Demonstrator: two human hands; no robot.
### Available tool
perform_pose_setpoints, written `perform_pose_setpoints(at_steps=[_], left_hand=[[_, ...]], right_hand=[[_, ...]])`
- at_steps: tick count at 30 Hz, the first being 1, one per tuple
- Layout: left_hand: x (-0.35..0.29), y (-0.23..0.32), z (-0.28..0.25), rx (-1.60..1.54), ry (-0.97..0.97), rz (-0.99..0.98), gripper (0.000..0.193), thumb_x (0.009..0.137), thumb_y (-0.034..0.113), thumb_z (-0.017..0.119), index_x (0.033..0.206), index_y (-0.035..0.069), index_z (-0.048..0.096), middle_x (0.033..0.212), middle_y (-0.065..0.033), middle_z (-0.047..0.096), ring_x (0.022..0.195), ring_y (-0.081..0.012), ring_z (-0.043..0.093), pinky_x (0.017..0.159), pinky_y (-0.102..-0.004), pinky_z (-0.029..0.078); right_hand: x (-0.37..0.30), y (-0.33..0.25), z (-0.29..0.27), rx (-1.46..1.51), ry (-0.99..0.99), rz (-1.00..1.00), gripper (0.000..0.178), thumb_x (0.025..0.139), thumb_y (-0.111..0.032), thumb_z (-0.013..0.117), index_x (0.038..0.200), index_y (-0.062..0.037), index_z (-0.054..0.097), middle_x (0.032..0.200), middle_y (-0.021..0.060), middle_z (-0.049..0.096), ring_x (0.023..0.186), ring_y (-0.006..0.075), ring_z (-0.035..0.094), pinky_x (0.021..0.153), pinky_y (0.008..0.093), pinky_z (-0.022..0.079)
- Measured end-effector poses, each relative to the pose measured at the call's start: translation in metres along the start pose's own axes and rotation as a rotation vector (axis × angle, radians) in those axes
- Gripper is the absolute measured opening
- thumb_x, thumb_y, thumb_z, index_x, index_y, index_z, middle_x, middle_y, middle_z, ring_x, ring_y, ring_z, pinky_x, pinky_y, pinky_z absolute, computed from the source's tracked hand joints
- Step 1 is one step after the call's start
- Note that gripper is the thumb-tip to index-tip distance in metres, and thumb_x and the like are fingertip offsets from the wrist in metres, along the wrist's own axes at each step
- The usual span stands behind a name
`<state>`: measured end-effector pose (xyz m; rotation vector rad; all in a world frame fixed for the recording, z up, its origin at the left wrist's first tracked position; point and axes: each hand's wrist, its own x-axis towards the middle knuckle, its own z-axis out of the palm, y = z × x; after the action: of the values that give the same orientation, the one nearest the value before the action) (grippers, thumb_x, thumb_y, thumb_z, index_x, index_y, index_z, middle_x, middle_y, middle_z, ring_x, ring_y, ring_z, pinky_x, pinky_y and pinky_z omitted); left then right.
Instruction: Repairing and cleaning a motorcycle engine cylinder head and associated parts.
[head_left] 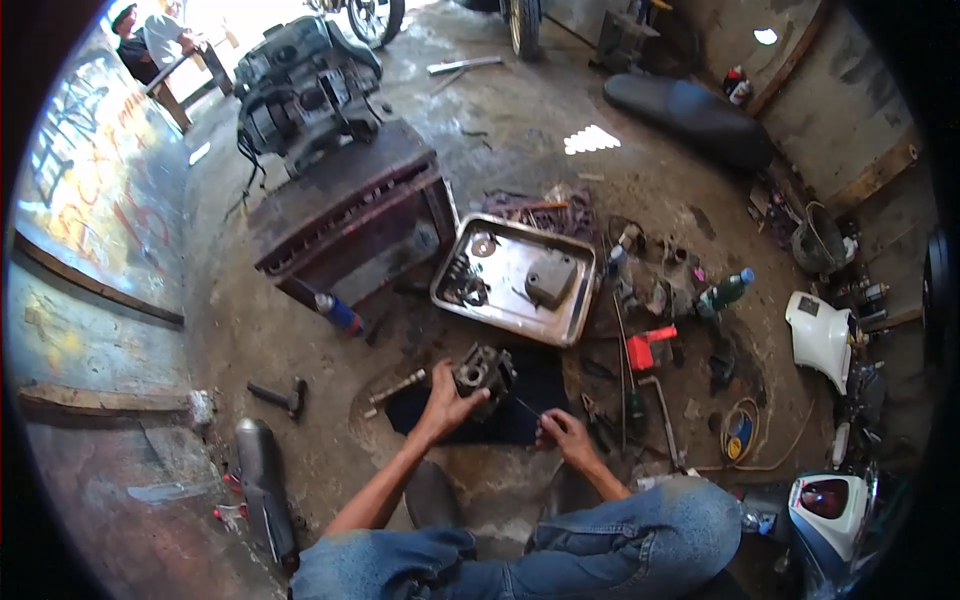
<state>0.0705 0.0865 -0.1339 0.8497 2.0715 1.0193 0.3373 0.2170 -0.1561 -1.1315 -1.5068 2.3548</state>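
Note:
In my left hand (447, 402) is a grey metal engine part, like a cylinder head (482, 374), tilted above a dark cloth (540, 400) on the floor. Its fingers close round the part's left side. My right hand (565, 437) pinches a thin dark rod (524, 405) whose far end points toward the part; whether the tip touches it I cannot tell. Just beyond stands a shallow metal tray (513, 322) with a grey metal cover (550, 284), a round disc and several small dark parts in it.
A dark wooden cabinet (350, 225) bears an engine (305, 90). A spray can (338, 312) and a hammer (280, 396) lie left. To the right are a red box (651, 348), a green bottle (727, 290), a wrench (662, 420) and a white fairing (820, 340).

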Motion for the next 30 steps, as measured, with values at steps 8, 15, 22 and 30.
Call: perform_pose_setpoints(at_steps=[8, 15, 22, 30], left_hand=[[-0.002, -0.005, -0.017, -0.021, -0.055, -0.080, 0.099, 0.085, 0.043, 0.083, 0.149, -0.011, 0.030, 0.151, -0.0287, 0.037, 0.142, -0.0386, 0.042, 0.119, -0.0390, 0.037], [-0.004, -0.003, -0.019, -0.088, -0.113, -0.082, 0.097, 0.084, 0.044, 0.084, 0.149, -0.008, 0.033, 0.151, -0.0268, 0.036, 0.142, -0.0375, 0.043, 0.118, -0.0403, 0.037], [-0.007, -0.007, -0.018, -0.015, 0.018, 0.036, 0.097, 0.081, 0.032, 0.087, 0.154, -0.002, 0.033, 0.145, -0.0267, 0.046, 0.138, -0.0393, 0.046, 0.119, -0.0440, 0.036], [-0.010, -0.005, -0.026, 0.079, -0.080, 0.027, 0.094, 0.083, 0.036, 0.086, 0.155, 0.001, 0.037, 0.143, -0.0246, 0.049, 0.136, -0.0393, 0.049, 0.116, -0.0454, 0.039]], right_hand=[[0.031, -0.035, 0.044, -0.181, -0.062, -0.067, 0.028, 0.108, -0.029, 0.060, 0.111, -0.0020, 0.066, 0.091, 0.0047, 0.070, 0.078, 0.0113, 0.068, 0.071, 0.0272, 0.056], [0.035, -0.027, 0.040, -0.255, -0.042, -0.057, 0.028, 0.107, -0.029, 0.061, 0.111, -0.0023, 0.067, 0.090, 0.0042, 0.070, 0.078, 0.0108, 0.068, 0.072, 0.0271, 0.055], [0.036, -0.022, 0.049, -0.238, -0.039, -0.054, 0.028, 0.107, -0.029, 0.062, 0.113, -0.0019, 0.068, 0.088, 0.0044, 0.071, 0.075, 0.0107, 0.068, 0.069, 0.0279, 0.055], [0.049, -0.018, 0.057, -0.255, -0.108, -0.031, 0.026, 0.107, -0.027, 0.062, 0.113, -0.0018, 0.067, 0.089, 0.0040, 0.070, 0.077, 0.0107, 0.068, 0.071, 0.0271, 0.055]])
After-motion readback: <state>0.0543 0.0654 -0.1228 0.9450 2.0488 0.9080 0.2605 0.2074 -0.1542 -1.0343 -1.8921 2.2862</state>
